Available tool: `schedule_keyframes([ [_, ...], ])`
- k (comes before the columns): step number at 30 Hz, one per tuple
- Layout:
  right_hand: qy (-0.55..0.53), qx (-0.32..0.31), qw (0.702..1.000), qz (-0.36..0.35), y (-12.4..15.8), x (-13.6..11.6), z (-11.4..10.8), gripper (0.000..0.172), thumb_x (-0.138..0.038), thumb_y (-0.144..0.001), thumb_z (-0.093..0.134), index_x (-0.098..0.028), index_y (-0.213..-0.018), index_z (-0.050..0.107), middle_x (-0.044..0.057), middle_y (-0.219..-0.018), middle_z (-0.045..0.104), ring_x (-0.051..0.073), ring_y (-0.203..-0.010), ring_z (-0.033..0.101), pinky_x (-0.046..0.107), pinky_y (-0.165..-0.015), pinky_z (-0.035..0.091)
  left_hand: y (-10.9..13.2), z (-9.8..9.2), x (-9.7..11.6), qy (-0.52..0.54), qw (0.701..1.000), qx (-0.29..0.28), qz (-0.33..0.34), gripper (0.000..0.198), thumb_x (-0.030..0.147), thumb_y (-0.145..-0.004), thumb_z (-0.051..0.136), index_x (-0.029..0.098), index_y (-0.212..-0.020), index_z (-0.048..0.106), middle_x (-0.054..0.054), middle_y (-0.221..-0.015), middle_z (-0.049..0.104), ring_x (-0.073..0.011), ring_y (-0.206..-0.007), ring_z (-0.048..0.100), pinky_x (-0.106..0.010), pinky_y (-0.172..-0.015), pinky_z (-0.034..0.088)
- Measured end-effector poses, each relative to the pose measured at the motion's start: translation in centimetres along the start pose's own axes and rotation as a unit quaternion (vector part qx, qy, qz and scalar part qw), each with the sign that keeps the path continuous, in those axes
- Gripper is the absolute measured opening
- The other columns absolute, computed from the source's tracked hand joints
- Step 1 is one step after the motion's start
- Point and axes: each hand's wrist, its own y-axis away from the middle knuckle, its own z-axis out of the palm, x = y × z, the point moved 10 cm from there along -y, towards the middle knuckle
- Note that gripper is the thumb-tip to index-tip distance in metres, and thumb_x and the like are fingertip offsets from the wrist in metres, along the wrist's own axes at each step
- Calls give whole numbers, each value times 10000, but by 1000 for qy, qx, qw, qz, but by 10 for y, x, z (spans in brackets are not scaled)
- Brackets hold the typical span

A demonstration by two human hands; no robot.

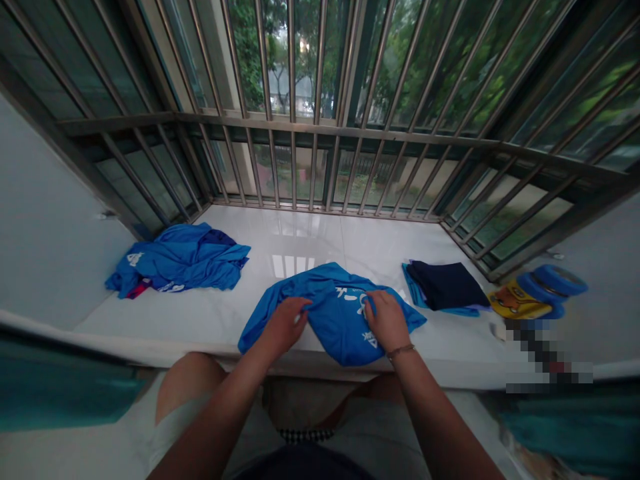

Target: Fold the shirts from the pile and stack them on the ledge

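White windowsill point(300, 240): blue shirt point(340, 320) is held flat by left hand point(283, 327) and right hand point(387, 320), both half-closed, pinching its fold so the cloth stays in place.

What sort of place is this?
Probably a home balcony or window bay: vertical metal security bars over the windows, a glossy white tiled ledge, and a blue T-shirt beside folded dark clothes.

Marble ledge point(295, 233) runs along the window bars point(320, 160), bars at far side. On ledge: crumpled shirt point(180, 260) at left, 2nd shirt point(335, 313) mid, near edge, under left hand point(284, 325) & right hand point(387, 320). Folded stack point(445, 285) to its right, then packet point(517, 300) w/ round obj point(553, 283) just behind.
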Motion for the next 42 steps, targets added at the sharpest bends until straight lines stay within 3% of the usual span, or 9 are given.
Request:
schedule_keyframes([
  [4, 33, -102, 994, -24, 14, -41, 50, 472, -323, -1088, 567, -214, -1544, 625, 168, -1580, 610, 341, -1376, 598, 456, -1080, 519, 10, 83, 59, -41, 986, -142, 83, 730, 325, -945, 785, 222, -1622, 532, -174, -1662, 571, -381, -1538, 521, -620, -1279, 413],
  [8, 49, -98, 994, -4, 37, -51, 63, 393, -273, -1106, 529, -236, -1471, 672, 160, -1489, 659, 334, -1287, 637, 440, -1010, 544, 4, 101, 54, -103, 978, -179, 27, 714, 391, -930, 826, 209, -1578, 587, -210, -1443, 724, -412, -1383, 632, -686, -1275, 356],
  [12, 31, -75, 996, -24, 72, -54, 63, 364, -225, -1088, 517, -228, -1388, 722, 163, -1368, 709, 315, -1145, 686, 435, -991, 566, 19, 89, 38, -90, 971, -221, 16, 210, 285, -1026, 662, 273, -1175, 809, -120, -1054, 829, -335, -1153, 729, -579, -1234, 414],
  [17, -14, -87, 995, -35, 108, -49, 52, 327, -257, -1106, 497, -242, -1318, 745, 134, -1324, 724, 285, -1115, 709, 397, -984, 575, 67, 32, 26, 122, 968, -218, -13, 165, 328, -1015, 684, 291, -1085, 829, -72, -1077, 820, -272, -1116, 732, -484, -1205, 463],
  [22, 28, -71, 997, 22, 104, -18, 36, 386, -385, -1130, 494, -222, -1410, 703, 151, -1271, 732, 314, -1090, 703, 429, -931, 566, 106, -41, 5, 327, 907, -247, -98, 235, 470, -1003, 754, 262, -1023, 860, -93, -1065, 808, -250, -1022, 760, -364, -944, 598],
  [27, 98, -30, 992, 72, 86, 17, 29, 466, -487, -1070, 604, -237, -1454, 685, 190, -1336, 688, 372, -1167, 656, 466, -876, 563, 121, -98, -47, 384, 893, -155, -177, 337, 573, -909, 845, 238, -870, 842, -124, -1080, 799, -270, -941, 758, -379, -842, 609],
  [36, 87, -52, 989, 112, 89, 62, 25, 361, -417, -1082, 534, -237, -1310, 750, 191, -1213, 713, 356, -1056, 671, 438, -793, 567, 128, -128, -83, 487, 824, 86, -275, 593, 720, -679, 961, 246, -770, 617, -41, -860, 741, -208, -724, 684, -325, -635, 581],
  [39, 90, -7, 988, 129, 102, 86, 21, 469, -432, -1089, 464, -230, -1430, 715, 219, -1395, 684, 380, -1176, 663, 504, -882, 592, 125, -128, -93, 502, 785, 193, -307, 597, 687, -677, 979, 281, -920, 616, 44, -727, 660, -146, -614, 620, -250, -574, 550],
  [42, 105, 55, 980, 162, 114, 104, 9, 533, -414, -1102, 399, -175, -1500, 662, 244, -1569, 593, 443, -1369, 593, 657, -1054, 537, 116, -102, -93, 508, 759, 224, -340, 579, 653, -763, 930, 299, -1099, 618, 9, -946, 768, -202, -856, 760, -353, -813, 667],
])
